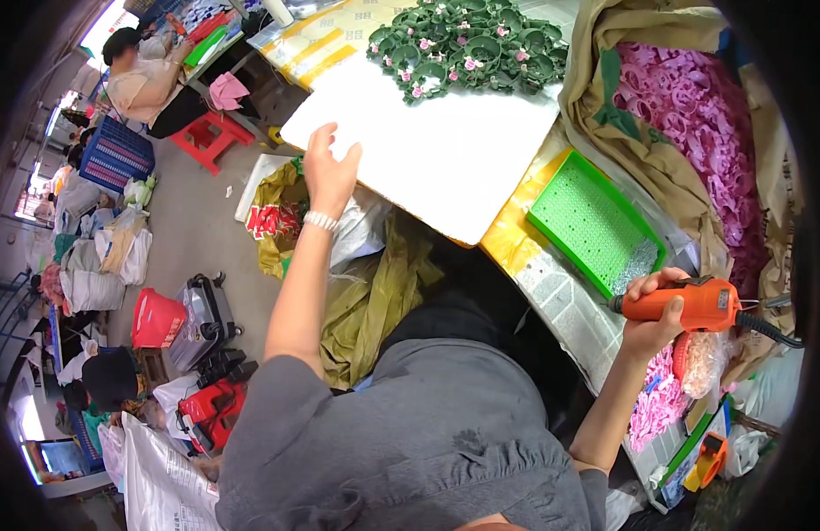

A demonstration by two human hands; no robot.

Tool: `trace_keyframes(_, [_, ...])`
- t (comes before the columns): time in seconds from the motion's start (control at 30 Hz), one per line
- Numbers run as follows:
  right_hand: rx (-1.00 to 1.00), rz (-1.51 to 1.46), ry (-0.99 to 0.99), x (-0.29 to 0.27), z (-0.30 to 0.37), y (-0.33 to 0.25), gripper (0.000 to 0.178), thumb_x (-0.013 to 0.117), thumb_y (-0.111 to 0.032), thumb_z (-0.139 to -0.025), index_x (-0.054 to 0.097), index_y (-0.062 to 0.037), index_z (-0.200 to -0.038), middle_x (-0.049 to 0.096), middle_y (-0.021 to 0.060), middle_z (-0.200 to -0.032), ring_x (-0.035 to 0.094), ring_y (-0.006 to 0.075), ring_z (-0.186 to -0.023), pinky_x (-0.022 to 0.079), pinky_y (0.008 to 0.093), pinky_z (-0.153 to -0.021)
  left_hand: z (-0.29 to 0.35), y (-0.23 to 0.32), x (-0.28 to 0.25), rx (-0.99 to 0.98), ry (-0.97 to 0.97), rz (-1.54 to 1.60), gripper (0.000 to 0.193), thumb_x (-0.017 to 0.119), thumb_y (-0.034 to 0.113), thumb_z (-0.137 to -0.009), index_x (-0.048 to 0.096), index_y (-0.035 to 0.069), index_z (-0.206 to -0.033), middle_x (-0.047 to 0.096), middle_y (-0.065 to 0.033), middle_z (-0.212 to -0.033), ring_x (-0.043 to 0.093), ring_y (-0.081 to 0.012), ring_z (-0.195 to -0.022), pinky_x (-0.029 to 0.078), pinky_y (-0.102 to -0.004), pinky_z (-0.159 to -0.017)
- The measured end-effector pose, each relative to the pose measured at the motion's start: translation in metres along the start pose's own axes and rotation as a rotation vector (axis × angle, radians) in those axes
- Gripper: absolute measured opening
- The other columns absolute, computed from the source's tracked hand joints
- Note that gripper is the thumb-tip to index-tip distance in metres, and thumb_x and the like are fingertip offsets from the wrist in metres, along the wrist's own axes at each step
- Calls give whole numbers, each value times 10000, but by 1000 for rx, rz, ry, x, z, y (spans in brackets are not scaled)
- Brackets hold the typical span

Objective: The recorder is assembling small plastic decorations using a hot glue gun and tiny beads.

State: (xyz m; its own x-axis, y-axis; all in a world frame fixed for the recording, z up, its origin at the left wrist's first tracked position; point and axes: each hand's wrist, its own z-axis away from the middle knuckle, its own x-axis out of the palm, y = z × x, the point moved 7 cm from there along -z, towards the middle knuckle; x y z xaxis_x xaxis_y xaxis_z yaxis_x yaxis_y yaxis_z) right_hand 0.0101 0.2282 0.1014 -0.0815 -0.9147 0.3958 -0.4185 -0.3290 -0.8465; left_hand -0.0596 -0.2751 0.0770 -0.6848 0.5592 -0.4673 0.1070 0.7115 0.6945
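My right hand [651, 329] grips an orange electric screwdriver [693, 304] with a black coiled cord. Its black tip end points left, over the near corner of a green perforated tray [587, 221]; small silvery pieces [638, 262] lie in that corner. Nothing is in my left hand [330, 177], whose fingers and thumb are spread beside the left edge of a white board [428, 168]. A white bracelet circles that wrist. At the board's far end sits a heap of dark green artificial leaf pieces [472, 53] dotted with small pink flowers.
A tan sack of pink fabric petals [684, 124] stands at the right, with more pink petals [658, 403] nearer me. An orange tape dispenser [709, 456] lies at lower right. Left are olive sacks [375, 310], a red stool [211, 137] and a seated person [144, 84].
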Motion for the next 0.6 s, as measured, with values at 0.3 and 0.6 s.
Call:
trace_keyframes(0.3, [-14,45,16,7,6,-5,466,675,-380,-844,479,-41,-1097,517,69,-790,508,166,-639,453,300,-589,-68,24,122,186,-212,-200,434,755,260,-648,631,-1,-972,635,-214,-980,595,-360,-937,467,-421,-886])
trace_keyframes(0.6, [-3,68,59,1,7,-4,453,687,-362,-843,482,-30,-1073,524,71,-785,531,169,-638,470,295,-575,-58,19,126,8,-294,-213,436,766,242,-630,630,9,-971,647,-151,-850,620,-313,-862,496,-406,-799])
